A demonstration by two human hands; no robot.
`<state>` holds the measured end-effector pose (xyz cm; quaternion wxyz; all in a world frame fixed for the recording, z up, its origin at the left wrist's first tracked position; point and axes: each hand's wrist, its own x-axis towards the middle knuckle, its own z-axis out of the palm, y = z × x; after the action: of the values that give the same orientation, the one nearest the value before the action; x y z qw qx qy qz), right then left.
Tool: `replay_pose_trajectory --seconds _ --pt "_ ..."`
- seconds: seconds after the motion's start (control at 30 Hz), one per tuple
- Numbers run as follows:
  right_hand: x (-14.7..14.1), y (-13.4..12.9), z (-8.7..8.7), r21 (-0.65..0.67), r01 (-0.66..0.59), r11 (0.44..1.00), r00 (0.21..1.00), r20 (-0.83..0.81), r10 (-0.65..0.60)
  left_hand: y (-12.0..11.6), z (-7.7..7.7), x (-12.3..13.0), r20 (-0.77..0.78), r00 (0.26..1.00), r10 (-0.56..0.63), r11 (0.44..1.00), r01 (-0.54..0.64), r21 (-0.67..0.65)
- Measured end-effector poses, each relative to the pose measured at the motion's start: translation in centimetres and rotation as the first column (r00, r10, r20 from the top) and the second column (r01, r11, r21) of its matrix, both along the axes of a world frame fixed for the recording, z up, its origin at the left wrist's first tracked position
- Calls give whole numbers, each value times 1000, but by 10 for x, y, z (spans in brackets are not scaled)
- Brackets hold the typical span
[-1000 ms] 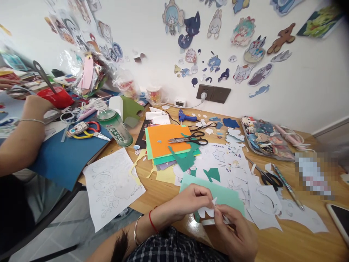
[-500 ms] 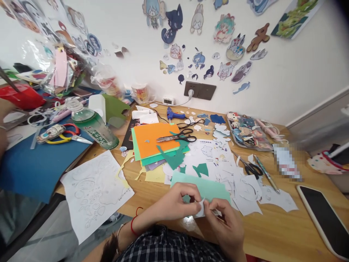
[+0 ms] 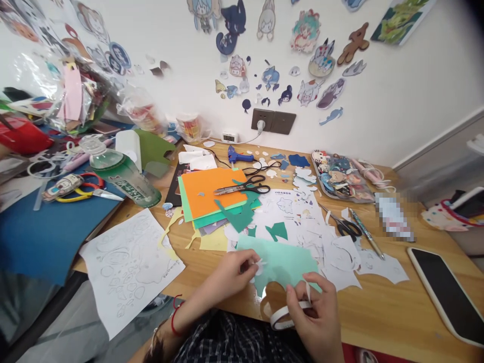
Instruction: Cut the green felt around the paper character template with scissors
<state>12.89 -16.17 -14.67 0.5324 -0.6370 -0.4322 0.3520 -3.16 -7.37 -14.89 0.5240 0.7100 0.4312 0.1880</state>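
Note:
My left hand (image 3: 240, 272) is closed in a pinch on a small white paper cutout (image 3: 259, 267), over the left part of a mint-green paper sheet (image 3: 285, 259). Curled around a roll of white tape (image 3: 280, 317), my right hand (image 3: 315, 312) sits low at the table's front edge. A short loose strip of tape stands up near its fingers. The mint sheet has a wavy cut lower edge and lies flat between and beyond both hands. Just behind it are dark green paper scraps (image 3: 277, 231) on a printed white sheet (image 3: 282, 214).
Black-handled scissors (image 3: 259, 187) lie on orange paper (image 3: 206, 194). A second pair of scissors (image 3: 350, 229) and a pen (image 3: 366, 234) lie right, near a phone (image 3: 446, 295). Left are a drawing sheet (image 3: 130, 267), a green bottle (image 3: 130, 179) and a blue board (image 3: 49, 227). A glue gun (image 3: 240, 155) is behind.
My hands have moved apart from working close together. The left went slightly left with the white cutout; the right now shows the tape roll, which was hidden before. The view shifted slightly.

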Motion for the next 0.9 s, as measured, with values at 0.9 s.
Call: replay_pose_trajectory --seconds 0.9 --pt "8 24 11 -392 -599 698 799 -226 558 -30 0 29 185 967 177 965 -134 -224"
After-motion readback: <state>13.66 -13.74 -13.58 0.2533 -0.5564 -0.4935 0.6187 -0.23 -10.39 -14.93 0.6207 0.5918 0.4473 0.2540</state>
